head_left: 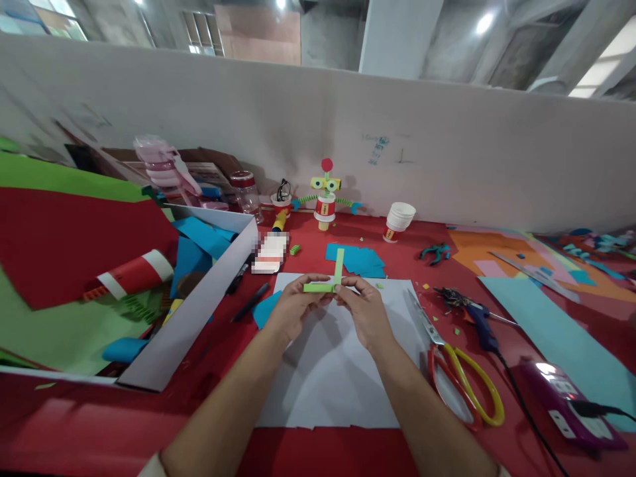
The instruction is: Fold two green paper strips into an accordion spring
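My left hand (293, 306) and my right hand (366, 308) meet above a white sheet (330, 377) on the red table. Both pinch two light green paper strips (332, 278) crossed in an L shape: one strip lies level between my fingertips, the other stands up from the corner. My left fingers grip the level strip's left end. My right thumb and fingers press the corner where the strips overlap.
Yellow-handled scissors (460, 371) and a blue glue gun (479, 321) lie right of the sheet, a purple power strip (566, 404) further right. Blue paper pieces (360, 260), stacked paper cups (398, 222) and a paper-cup robot figure (325, 195) stand behind. A box of coloured paper (189, 318) sits left.
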Demonstrator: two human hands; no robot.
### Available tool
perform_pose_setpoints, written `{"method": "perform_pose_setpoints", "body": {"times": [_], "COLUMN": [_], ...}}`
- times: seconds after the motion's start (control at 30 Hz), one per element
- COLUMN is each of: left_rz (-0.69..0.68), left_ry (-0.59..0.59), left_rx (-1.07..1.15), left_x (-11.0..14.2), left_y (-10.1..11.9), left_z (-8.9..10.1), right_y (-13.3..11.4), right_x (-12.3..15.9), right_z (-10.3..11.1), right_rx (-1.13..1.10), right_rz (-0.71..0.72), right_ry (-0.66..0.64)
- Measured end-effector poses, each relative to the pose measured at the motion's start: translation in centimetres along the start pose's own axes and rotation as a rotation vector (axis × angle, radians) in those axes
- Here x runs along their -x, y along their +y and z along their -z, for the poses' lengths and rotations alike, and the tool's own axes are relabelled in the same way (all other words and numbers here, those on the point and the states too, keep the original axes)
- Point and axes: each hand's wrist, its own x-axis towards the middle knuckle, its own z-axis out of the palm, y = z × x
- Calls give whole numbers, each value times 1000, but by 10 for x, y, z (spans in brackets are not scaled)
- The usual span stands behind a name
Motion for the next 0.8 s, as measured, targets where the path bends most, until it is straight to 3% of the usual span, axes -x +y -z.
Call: {"method": "perform_pose_setpoints", "body": {"times": [0.37, 0.8], "left_rz": [44, 37], "left_ry": [-7, 33], "left_rx": [-19, -51], "left_x": [-6, -3], "left_y": [-10, -6], "left_z": [6, 2], "right_y": [5, 11], "right_x": [2, 4], "right_z": [0, -2], "right_rx": [102, 153], "right_rz": [60, 115], "right_ry": [-2, -7]}}
